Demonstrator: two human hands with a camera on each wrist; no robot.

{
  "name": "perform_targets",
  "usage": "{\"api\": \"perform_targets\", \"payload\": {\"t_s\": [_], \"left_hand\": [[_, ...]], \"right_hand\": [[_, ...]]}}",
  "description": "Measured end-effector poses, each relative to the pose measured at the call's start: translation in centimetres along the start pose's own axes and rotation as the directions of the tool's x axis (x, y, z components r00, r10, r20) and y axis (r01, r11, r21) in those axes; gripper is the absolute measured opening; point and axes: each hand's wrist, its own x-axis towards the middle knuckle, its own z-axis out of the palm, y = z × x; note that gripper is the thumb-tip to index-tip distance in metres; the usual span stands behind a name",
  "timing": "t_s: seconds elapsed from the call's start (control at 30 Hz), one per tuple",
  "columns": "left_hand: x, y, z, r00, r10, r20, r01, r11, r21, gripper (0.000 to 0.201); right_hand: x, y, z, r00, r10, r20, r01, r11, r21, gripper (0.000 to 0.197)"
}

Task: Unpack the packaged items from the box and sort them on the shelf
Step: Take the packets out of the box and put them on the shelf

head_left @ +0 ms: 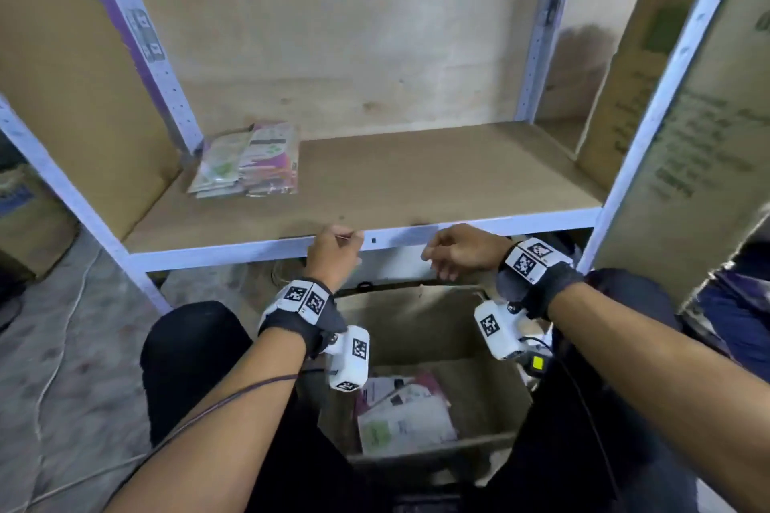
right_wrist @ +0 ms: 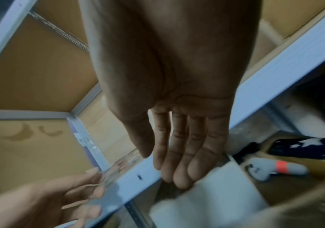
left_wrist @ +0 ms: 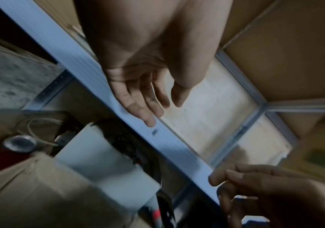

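Note:
An open cardboard box (head_left: 491, 396) stands on the floor between my knees, with several flat white, green and pink packets (head_left: 402, 414) lying in its bottom. More packets (head_left: 250, 160) are stacked at the back left of the wooden shelf (head_left: 437, 175). My left hand (head_left: 337, 252) (left_wrist: 148, 98) hovers at the shelf's white front rail (head_left: 250, 252), fingers relaxed, holding nothing. My right hand (head_left: 454, 250) (right_wrist: 177, 162) hangs just right of it, above the box's far edge, fingers straight and empty.
White metal uprights (head_left: 650, 117) frame the shelf, with cardboard sheets (head_left: 687, 129) leaning at both sides. Under the shelf lie a white box (left_wrist: 107, 166), cables and a roll of tape (left_wrist: 20, 143). A cord (head_left: 62, 346) runs over the concrete floor at left.

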Motion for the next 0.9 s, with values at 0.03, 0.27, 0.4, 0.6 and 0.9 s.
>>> {"api": "perform_targets", "payload": {"t_s": [0.03,0.27,0.4,0.6,0.9], "left_hand": [[-1.0,-0.6,0.9,0.999,-0.005,0.05,0.004,1.0,0.011,0.011],[-3.9,-4.1,5.9,0.899,-0.18,0.399,0.171,0.984,0.058,0.031],[-3.5,-6.5,7.9,0.829,-0.302,0.471,0.253,0.953,0.167,0.032],[-1.8,-10.8,9.9,0.765,-0.405,0.5,0.29,0.911,0.294,0.025],[-0.1,-15.4,11.7,0.658,-0.552,0.512,0.407,0.833,0.376,0.025]], "right_hand": [[-0.7,1.2,0.0,1.0,0.012,0.018,-0.011,0.999,-0.051,0.013],[-2.0,7.4,2.1,0.99,0.132,0.055,-0.12,0.977,-0.175,0.023],[-0.1,9.9,4.0,0.976,0.198,0.087,-0.183,0.97,-0.159,0.023],[4.2,14.1,6.9,0.936,0.309,0.169,-0.298,0.951,-0.083,0.021],[9.8,18.1,10.7,0.864,0.409,0.295,-0.364,0.91,-0.197,0.017]]}}
